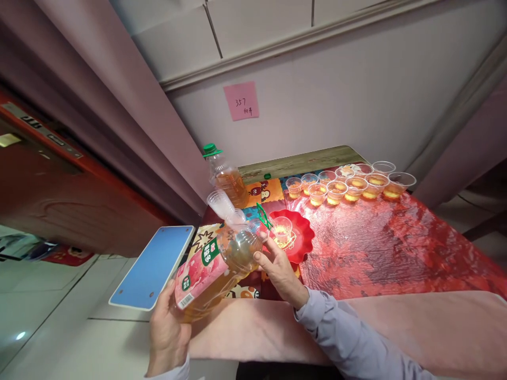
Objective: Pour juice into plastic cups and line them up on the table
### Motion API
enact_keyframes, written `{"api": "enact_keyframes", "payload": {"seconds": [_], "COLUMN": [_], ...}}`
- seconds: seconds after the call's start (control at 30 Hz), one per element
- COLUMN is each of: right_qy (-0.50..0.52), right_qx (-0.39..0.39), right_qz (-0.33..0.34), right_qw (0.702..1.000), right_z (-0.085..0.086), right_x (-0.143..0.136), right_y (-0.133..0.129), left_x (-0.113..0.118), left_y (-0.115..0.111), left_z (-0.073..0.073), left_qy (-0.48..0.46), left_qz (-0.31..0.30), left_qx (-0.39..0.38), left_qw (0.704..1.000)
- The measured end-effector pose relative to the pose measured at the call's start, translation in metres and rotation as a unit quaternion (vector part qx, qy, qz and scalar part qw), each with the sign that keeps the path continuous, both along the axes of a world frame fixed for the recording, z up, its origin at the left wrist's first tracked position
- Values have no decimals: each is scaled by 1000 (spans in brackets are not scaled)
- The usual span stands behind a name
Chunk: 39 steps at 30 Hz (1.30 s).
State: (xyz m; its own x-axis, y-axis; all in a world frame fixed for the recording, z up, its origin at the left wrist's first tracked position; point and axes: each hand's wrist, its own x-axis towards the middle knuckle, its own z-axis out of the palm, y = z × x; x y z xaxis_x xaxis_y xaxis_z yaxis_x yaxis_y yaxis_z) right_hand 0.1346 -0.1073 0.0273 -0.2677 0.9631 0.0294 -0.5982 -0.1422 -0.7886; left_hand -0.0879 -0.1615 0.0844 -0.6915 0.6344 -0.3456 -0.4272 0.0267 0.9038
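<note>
A large clear juice bottle (237, 253) with a pink label is tilted, its neck towards the red scalloped plate (303, 240). My left hand (168, 322) grips the bottle's base end. Near the neck, my right hand (281, 269) has its thumb and fingers closed on the bottle. A green strap or ring (263, 216) sticks up at the bottle's mouth. Inside the plate stands a clear plastic cup (283, 228) with some yellowish liquid showing. A stack of clear cups (219, 204) lies just behind the tilted bottle, partly hidden by it.
A second juice bottle (227, 182) with a green cap stands at the back left. Near it lies a loose green cap (267, 176). Several cups of amber liquid (336, 192) line the table's back right. A blue stool (154, 269) is at left; pink cloth (415, 322) covers the front edge.
</note>
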Motion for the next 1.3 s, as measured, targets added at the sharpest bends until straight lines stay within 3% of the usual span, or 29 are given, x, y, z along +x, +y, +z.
{"api": "enact_keyframes", "payload": {"seconds": [0.2,0.4,1.3], "right_qy": [-10,-5,31], "right_qx": [-23,-39,-54], "right_qz": [2,8,-7], "right_qw": [1000,999,998], "right_z": [3,2,8], "right_x": [2,1,3], "right_y": [-1,-1,-2], "left_x": [8,19,25], "left_y": [-1,3,16], "left_z": [18,32,45], "left_qy": [9,1,32], "left_qz": [-40,-20,-20], "left_qx": [-17,-18,-25], "left_qw": [999,1000,999]}}
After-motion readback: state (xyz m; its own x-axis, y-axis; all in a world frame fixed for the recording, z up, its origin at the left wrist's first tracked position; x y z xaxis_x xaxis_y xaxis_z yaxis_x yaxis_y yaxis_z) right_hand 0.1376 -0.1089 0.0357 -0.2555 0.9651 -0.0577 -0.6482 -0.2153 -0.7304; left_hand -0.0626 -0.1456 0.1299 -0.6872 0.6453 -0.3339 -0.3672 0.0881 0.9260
